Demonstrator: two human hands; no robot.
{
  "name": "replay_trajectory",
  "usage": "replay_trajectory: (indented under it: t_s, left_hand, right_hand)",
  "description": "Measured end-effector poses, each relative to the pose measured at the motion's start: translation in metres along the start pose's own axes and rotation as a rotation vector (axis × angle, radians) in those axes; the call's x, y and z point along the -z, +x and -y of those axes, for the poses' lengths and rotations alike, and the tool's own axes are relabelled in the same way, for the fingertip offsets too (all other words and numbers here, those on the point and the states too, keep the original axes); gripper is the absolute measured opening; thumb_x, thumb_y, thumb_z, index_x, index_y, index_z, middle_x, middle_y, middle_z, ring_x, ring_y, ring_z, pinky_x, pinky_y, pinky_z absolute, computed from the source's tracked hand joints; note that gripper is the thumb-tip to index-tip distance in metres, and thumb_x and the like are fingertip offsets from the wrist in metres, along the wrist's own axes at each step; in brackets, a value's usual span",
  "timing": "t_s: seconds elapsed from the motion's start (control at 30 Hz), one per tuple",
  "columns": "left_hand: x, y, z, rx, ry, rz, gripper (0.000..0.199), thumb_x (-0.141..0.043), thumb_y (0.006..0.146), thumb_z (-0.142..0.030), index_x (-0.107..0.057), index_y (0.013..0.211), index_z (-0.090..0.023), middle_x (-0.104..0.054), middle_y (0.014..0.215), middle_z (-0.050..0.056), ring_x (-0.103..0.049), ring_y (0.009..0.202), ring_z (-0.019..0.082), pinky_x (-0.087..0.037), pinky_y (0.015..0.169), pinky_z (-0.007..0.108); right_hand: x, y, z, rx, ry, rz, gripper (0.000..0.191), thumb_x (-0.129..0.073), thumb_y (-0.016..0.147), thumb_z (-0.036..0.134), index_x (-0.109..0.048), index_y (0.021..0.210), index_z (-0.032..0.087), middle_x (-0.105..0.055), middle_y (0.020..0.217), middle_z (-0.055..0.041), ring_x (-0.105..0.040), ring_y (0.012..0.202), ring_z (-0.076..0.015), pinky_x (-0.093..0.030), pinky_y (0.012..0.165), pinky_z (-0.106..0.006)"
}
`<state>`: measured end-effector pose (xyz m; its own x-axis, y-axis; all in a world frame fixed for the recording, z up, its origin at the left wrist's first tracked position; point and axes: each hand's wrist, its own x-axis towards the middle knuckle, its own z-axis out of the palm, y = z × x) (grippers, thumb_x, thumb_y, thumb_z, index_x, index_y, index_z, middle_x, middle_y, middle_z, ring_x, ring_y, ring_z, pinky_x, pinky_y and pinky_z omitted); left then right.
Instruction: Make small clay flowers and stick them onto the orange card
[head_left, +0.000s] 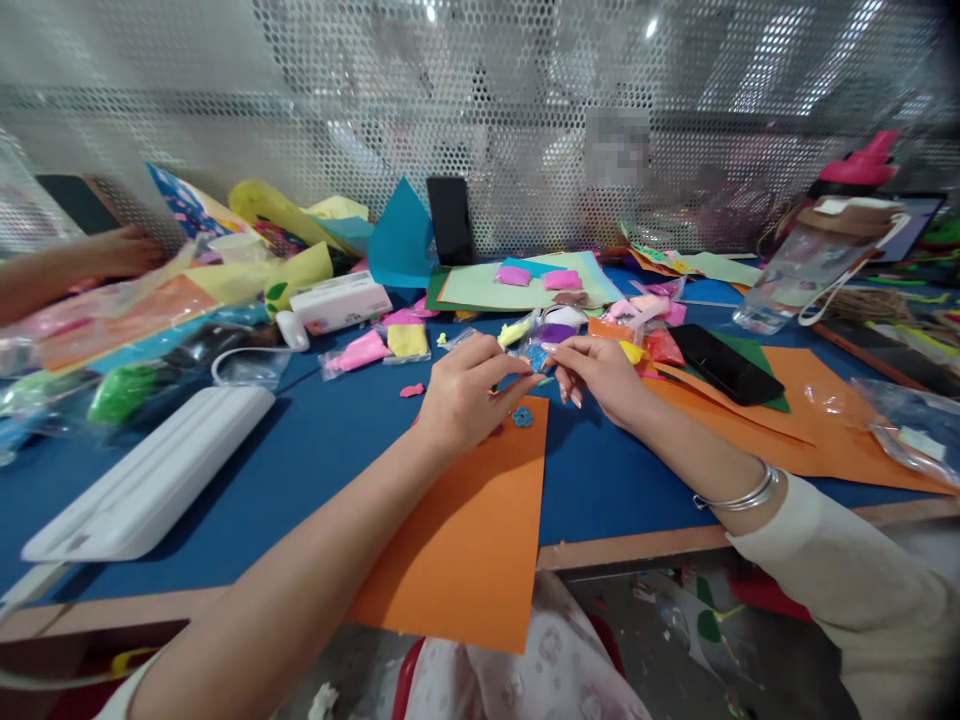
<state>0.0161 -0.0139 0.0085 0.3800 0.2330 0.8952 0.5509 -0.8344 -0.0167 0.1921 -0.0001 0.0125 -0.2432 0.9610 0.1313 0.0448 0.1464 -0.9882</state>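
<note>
My left hand [466, 392] is above the top of an orange paper sheet [480, 540], thumb and fingers pinched together. Close to its right, my right hand [604, 372] is also pinched. The fingertips of both hands meet at a small blue piece of modelling clay [537, 357], partly covered by the fingers. Just below them a small blue clay flower [523, 416] lies on the orange sheet. A small pink clay piece [412, 390] rests on the blue table left of my left hand.
Packets of pink clay [358, 352] and yellow clay [407, 341] lie behind my hands. A black phone [720, 365] rests on paper at right, near a clear bottle [814, 260]. A white power strip [154, 470] is at left. Another person's arm [75, 265] reaches in far left.
</note>
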Motion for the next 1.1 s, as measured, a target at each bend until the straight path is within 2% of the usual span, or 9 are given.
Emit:
replay_trajectory:
  t_s: [0.2,0.33,0.5,0.63,0.77,0.9,1.0,1.1]
  left_hand:
    - [-0.0028,-0.0031,0.0027,-0.010,0.095,0.106,0.017,-0.048,0.090,-0.018,-0.064,0.090,-0.012,-0.052,0.064,0.002,-0.046,0.058,0.012,-0.039,0.053,0.022]
    - [-0.0008,-0.0019,0.0033,-0.019,0.089,0.134,0.019,-0.046,0.091,-0.020,-0.060,0.080,-0.013,-0.053,0.066,0.004,-0.046,0.061,0.013,-0.039,0.055,0.023]
    - [0.0013,0.0002,0.0012,-0.012,0.073,0.185,0.032,-0.036,0.093,-0.020,-0.048,0.064,-0.017,-0.049,0.062,0.003,-0.040,0.058,0.014,-0.036,0.054,0.025]
    - [0.0003,-0.0009,0.0005,0.050,0.095,0.226,0.028,-0.032,0.094,-0.020,-0.049,0.071,-0.017,-0.051,0.066,0.004,-0.043,0.062,0.015,-0.038,0.057,0.026]
    - [-0.0003,-0.0010,0.0006,0.022,0.089,0.169,0.016,-0.043,0.091,-0.020,-0.054,0.081,-0.015,-0.056,0.071,0.005,-0.047,0.065,0.015,-0.039,0.057,0.025]
    - [0.0008,0.0008,0.0003,-0.056,0.096,0.058,0.019,-0.052,0.088,-0.023,-0.055,0.071,-0.016,-0.051,0.061,0.001,-0.045,0.058,0.012,-0.037,0.053,0.023]
    - [0.0011,0.0009,0.0007,-0.061,0.118,0.053,0.024,-0.052,0.088,-0.026,-0.055,0.067,-0.016,-0.051,0.060,0.001,-0.046,0.057,0.012,-0.037,0.052,0.023]
    - [-0.0001,-0.0007,0.0019,-0.063,0.137,0.076,0.020,-0.050,0.090,-0.025,-0.061,0.077,-0.016,-0.053,0.063,0.002,-0.047,0.059,0.012,-0.039,0.053,0.023]
  right_hand:
    - [-0.0020,-0.0010,-0.0032,-0.012,0.017,0.059,0.024,-0.059,0.079,0.033,-0.057,0.063,0.014,-0.050,0.043,0.0037,-0.046,0.033,-0.0058,-0.033,0.031,-0.017]
    - [-0.0018,-0.0008,-0.0045,-0.013,0.025,0.090,0.025,-0.060,0.078,0.035,-0.058,0.064,0.014,-0.050,0.042,0.0039,-0.047,0.032,-0.0063,-0.032,0.030,-0.017]
    - [-0.0025,-0.0027,-0.0031,0.006,-0.015,0.123,0.027,-0.060,0.078,0.037,-0.058,0.064,0.014,-0.048,0.040,0.0056,-0.045,0.030,-0.0052,-0.033,0.030,-0.017]
    - [-0.0028,-0.0026,-0.0026,-0.013,-0.030,0.121,0.028,-0.060,0.077,0.038,-0.058,0.063,0.014,-0.048,0.040,0.0054,-0.046,0.031,-0.0054,-0.033,0.030,-0.016]
    - [-0.0027,-0.0021,-0.0030,-0.014,-0.035,0.125,0.027,-0.059,0.077,0.037,-0.056,0.062,0.014,-0.049,0.038,0.0049,-0.045,0.029,-0.0055,-0.033,0.029,-0.016]
    - [-0.0033,-0.0030,-0.0025,-0.018,-0.022,0.116,0.029,-0.061,0.075,0.037,-0.052,0.058,0.015,-0.050,0.041,0.0052,-0.047,0.031,-0.0056,-0.034,0.029,-0.016]
    - [-0.0039,-0.0034,-0.0019,-0.016,-0.030,0.112,0.029,-0.061,0.075,0.036,-0.052,0.057,0.016,-0.049,0.042,0.0053,-0.048,0.033,-0.0058,-0.035,0.030,-0.016]
    - [-0.0038,-0.0030,-0.0015,-0.018,-0.042,0.115,0.029,-0.059,0.077,0.035,-0.051,0.056,0.016,-0.049,0.040,0.0051,-0.045,0.031,-0.0051,-0.034,0.030,-0.016]
